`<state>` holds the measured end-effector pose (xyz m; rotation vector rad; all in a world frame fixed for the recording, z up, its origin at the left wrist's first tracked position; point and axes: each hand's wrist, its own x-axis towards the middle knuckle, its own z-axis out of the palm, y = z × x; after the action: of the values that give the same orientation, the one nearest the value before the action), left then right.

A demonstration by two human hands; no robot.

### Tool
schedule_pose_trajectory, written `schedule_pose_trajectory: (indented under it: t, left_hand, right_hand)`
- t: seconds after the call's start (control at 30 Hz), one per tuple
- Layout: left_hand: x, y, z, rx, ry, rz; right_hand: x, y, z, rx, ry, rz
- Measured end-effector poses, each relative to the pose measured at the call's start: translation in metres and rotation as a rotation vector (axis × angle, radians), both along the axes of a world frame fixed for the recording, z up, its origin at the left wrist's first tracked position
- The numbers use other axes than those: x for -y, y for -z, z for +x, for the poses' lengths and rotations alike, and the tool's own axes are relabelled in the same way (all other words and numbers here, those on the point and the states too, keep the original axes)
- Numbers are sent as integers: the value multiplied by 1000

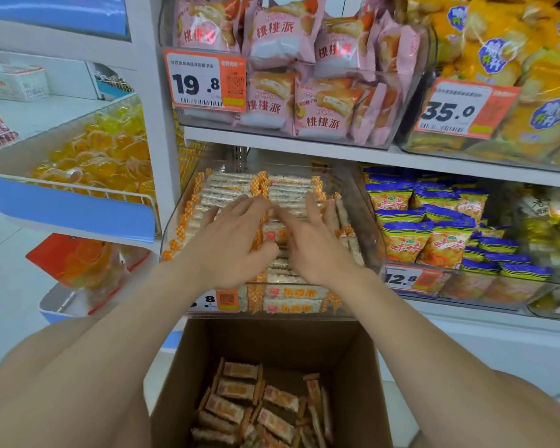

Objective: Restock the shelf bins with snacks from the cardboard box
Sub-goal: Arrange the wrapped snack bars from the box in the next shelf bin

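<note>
At the very bottom of the view, an open cardboard box (353, 367) is sitting on the floor, directly below the shelf. A loose layer of snack bars (259, 405) in clear wrappers with orange checked ends is lying in the bottom of it. Two bare forearms are reaching over the box toward the lower shelf.

Just beyond, a clear plastic bin (366, 227) is standing on that shelf, filled with neat rows of stocked bars (230, 185) of the same kind (a small price label on its front is partly hidden). The left hand (230, 240) is resting palm down on the rows, fingers straight and spread, grasping nothing. The right hand (314, 240) is lying just beside it, also flat with fingers extended, pressing on the bars.

To the right of the bin, blue and orange snack bags (434, 231) are filling a neighbouring bin. To the left, yellow wrapped sweets (110, 150) are piled in a white wire basket.

On the shelf above, pink pastry packets (282, 37) are stacked in another clear bin behind an orange price tag (204, 80) reading 19.8, and yellow packets (498, 59) are crowding the bin to the right.
</note>
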<state>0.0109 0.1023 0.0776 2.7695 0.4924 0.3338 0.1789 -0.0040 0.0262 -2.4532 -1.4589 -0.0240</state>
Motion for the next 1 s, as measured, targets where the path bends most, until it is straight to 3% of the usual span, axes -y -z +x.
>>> schedule_pose_trajectory:
  t: [0.2,0.37,0.5,0.73,0.83,0.9,1.0]
  left_hand:
    - [-4,6,4,-155,34,58]
    - [-3,9,7,-191,25,74]
    - [-5,13,7,-183,36,62]
    - [6,2,-14,171,8,103]
    - [30,-1,-40,381,79,55]
    - [49,8,-57,286,121,-28]
    - [73,34,-70,-164,230,-18]
  right_hand:
    - [9,-15,-8,-259,138,115]
    - [11,-18,-16,-264,113,149]
    - [18,-16,-15,-204,106,42]
    - [58,-60,-46,-54,136,292]
    - [89,-64,-82,-163,5,272]
    - [106,-55,-99,-275,-86,105]
    - [117,-22,-113,-283,-215,-216]
